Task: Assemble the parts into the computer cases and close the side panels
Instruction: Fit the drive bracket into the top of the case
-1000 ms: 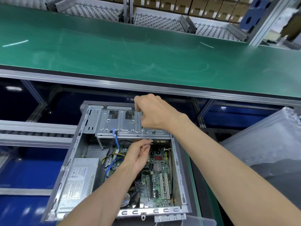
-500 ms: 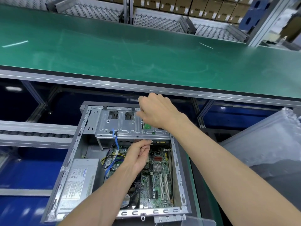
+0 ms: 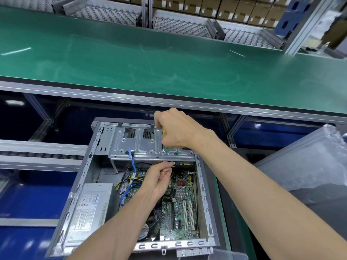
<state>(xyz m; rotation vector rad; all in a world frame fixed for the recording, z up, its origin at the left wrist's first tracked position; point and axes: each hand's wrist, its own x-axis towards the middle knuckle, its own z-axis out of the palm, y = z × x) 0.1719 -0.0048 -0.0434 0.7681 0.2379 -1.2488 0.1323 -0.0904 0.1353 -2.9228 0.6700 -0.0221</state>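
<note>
Open computer case [image 3: 90, 177], side panel off, lying below both hands; power supply [image 3: 90, 209] left of the left hand. Left hand [image 3: 159, 177]: fingers curled, pinching a small connector [image 3: 173, 164] under the drive cage [image 3: 150, 145]. Right hand [image 3: 176, 128]: closed around a yellow-handled screwdriver [image 3: 164, 139], tip on the cage. Plastic-wrapped panel [image 3: 309, 162] right of the right arm.

Bright, even overhead light fills the wide-angle view, leaving streaks of white glare on the green belt [image 3: 169, 59] and on the glossy blue panels [image 3: 16, 199] below it. Straight rails bow toward the edges. The case [image 3: 105, 166] interior is sharp and softly shadowed; the boxes [image 3: 216, 6] at the top and the plastic sheet [image 3: 308, 166] at right look softer.
</note>
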